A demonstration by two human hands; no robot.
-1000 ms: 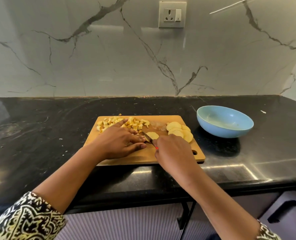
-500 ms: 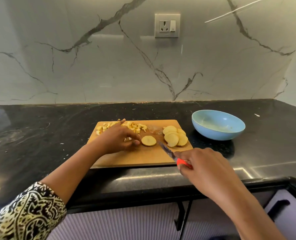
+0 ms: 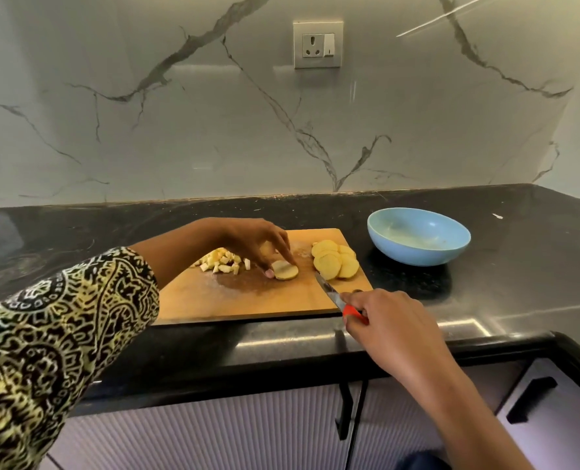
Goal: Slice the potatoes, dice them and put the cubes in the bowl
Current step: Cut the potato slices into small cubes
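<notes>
Left hand point(image 3: 255, 242) holds slice point(image 3: 286, 271); right hand point(image 3: 392, 322) grips knife point(image 3: 329, 292)

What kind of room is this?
Most likely a home kitchen: a black stone counter with cupboards below, a wooden chopping board holding potato slices, and a blue bowl beside it.

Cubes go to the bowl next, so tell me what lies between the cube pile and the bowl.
The single slice held by the left hand and the stack of slices lie on the board between cubes and bowl.

Knife handle point(image 3: 351, 312) mostly inside right hand point(image 3: 393, 320)
</notes>
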